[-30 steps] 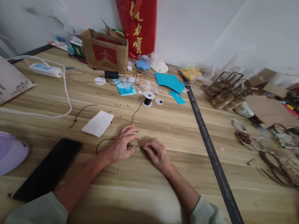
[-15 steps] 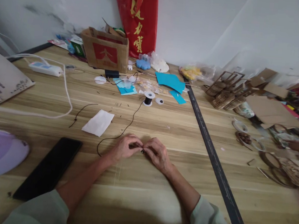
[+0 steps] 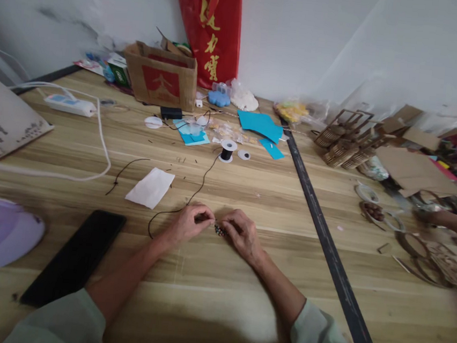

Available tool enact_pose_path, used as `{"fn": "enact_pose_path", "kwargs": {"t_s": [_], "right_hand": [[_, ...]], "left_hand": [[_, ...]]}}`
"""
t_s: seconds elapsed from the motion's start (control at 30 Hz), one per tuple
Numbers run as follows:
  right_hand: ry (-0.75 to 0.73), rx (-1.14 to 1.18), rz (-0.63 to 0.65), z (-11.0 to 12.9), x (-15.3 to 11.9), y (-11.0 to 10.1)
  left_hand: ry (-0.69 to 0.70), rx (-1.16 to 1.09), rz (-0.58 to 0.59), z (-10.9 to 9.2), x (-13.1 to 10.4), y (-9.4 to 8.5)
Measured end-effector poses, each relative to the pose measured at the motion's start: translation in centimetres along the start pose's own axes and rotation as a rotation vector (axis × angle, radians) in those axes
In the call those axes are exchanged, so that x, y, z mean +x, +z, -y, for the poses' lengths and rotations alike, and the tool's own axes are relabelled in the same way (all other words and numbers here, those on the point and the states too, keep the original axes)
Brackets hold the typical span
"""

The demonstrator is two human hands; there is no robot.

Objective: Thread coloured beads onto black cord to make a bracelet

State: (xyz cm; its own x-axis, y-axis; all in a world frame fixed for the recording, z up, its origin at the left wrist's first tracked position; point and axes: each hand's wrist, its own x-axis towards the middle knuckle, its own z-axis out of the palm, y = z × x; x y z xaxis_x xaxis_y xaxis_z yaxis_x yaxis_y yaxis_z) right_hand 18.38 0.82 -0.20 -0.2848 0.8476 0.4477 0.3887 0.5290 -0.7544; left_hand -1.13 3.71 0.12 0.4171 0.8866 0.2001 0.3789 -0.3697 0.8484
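My left hand is closed in a pinch at the middle of the table. The black cord runs down from a white-rimmed spool, loops left and passes under this hand. Facing it, my right hand pinches at a small cluster of dark round beads, which hangs or lies just below the fingertips. A narrow gap separates the two hands. Whatever thin strand spans that gap is too small to make out clearly.
Left of my arms lie a black phone, a purple-and-white appliance and a white paper. A cardboard box and blue paper stand farther back. Beyond a dark strip, another person's arm reaches among woven pieces.
My hands have drawn slightly apart from touching, and the dark beads show more between them. At the right, the other person's arm has moved farther into view.
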Motion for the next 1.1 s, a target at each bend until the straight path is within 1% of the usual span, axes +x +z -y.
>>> {"fn": "enact_pose_path", "kwargs": {"t_s": [0.13,0.33,0.43,0.67,0.83,1.1], "right_hand": [[-0.004,-0.100,0.003,0.2,0.1,0.1],[-0.073,-0.451,0.093,1.2,0.1,0.4],[-0.087,-0.537,0.130,1.4,0.1,0.6],[-0.138,-0.613,0.194,1.0,-0.1,1.0],[-0.167,-0.625,0.202,1.0,-0.1,1.0],[-0.162,-0.598,0.219,1.0,-0.1,1.0]], "left_hand": [[-0.026,0.000,-0.011,-0.2,0.1,-0.1],[-0.075,-0.008,-0.023,-0.3,0.2,-0.1],[-0.068,-0.021,-0.032,-0.3,0.2,0.0],[-0.083,-0.015,-0.029,-0.3,0.2,0.0],[-0.082,-0.029,-0.026,-0.1,0.2,0.1],[-0.053,-0.009,-0.017,0.0,0.1,0.1]]}}
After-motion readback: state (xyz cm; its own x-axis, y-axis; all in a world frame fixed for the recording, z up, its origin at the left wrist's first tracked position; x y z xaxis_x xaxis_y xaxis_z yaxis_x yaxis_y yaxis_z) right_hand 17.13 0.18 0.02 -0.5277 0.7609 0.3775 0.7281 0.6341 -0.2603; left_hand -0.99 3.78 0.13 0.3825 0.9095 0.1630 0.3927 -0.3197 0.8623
